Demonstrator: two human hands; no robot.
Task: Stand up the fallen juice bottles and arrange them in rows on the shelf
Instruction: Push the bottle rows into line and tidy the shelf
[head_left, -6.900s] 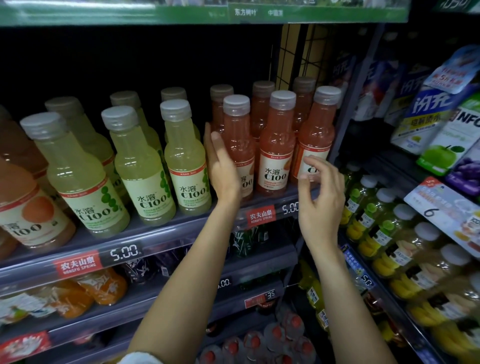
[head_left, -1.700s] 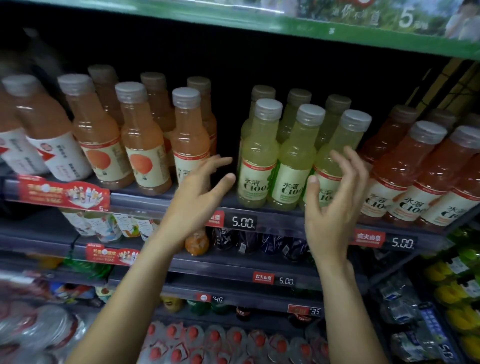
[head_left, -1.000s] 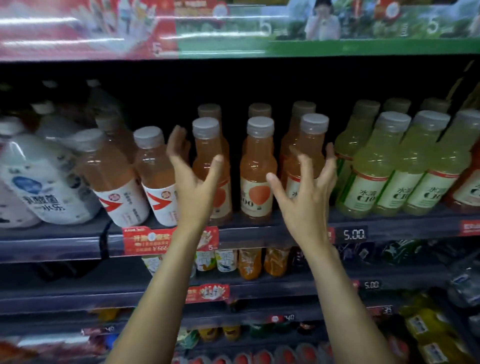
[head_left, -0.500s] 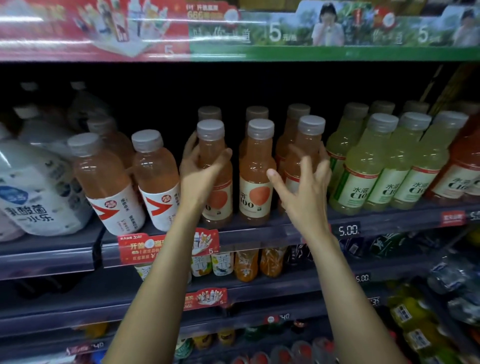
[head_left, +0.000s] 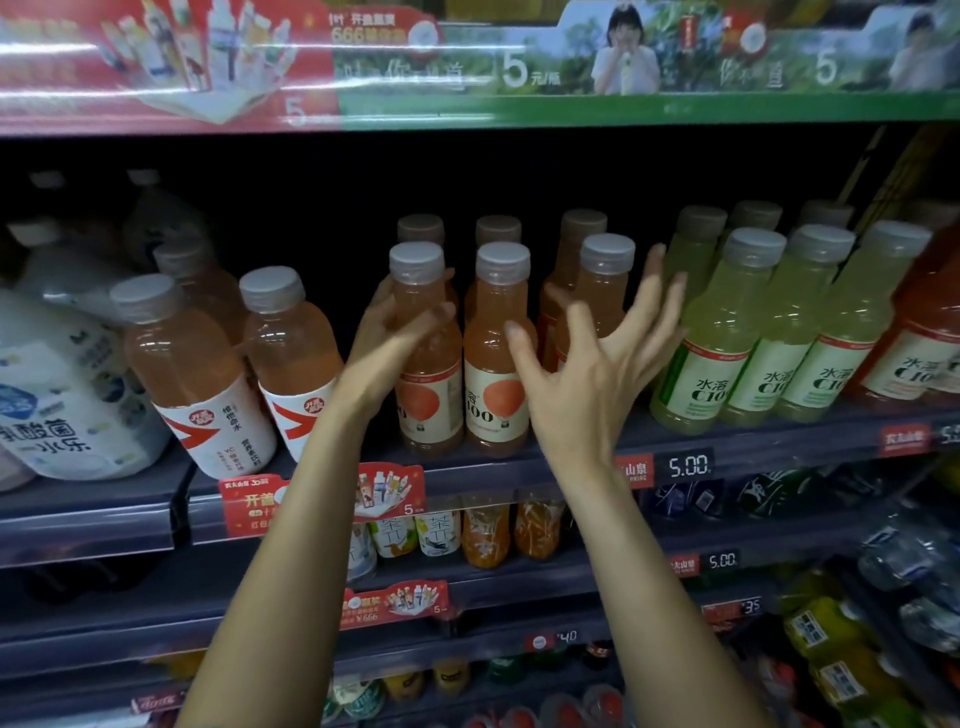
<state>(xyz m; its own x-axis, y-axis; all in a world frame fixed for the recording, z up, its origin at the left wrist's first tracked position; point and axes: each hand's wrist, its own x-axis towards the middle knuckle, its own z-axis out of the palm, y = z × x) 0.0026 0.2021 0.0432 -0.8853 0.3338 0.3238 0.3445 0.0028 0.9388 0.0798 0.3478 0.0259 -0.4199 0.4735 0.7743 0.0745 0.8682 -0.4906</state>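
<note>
Several orange juice bottles with grey caps stand upright in rows on the dark shelf (head_left: 493, 474). My left hand (head_left: 382, 345) grips the front left orange bottle (head_left: 428, 400) at its shoulder, thumb in front and fingers behind. The middle front orange bottle (head_left: 496, 374) stands right beside it. My right hand (head_left: 597, 379) is spread open in front of the front right orange bottle (head_left: 605, 283), hiding its lower half; I cannot tell whether it touches. Yellow-green bottles (head_left: 743, 332) stand in rows to the right.
Two peach bottles with red and white labels (head_left: 195, 379) lean slightly at the left, next to a big white bottle (head_left: 62, 400). A banner strip (head_left: 467, 67) runs along the shelf above. Lower shelves (head_left: 519, 577) hold more drinks; a price tag (head_left: 688, 465) reads 5.00.
My view and both hands swung left from the yellow-green bottles to the orange ones. My left hand has closed round the front left orange bottle; my right hand has spread near the right one.
</note>
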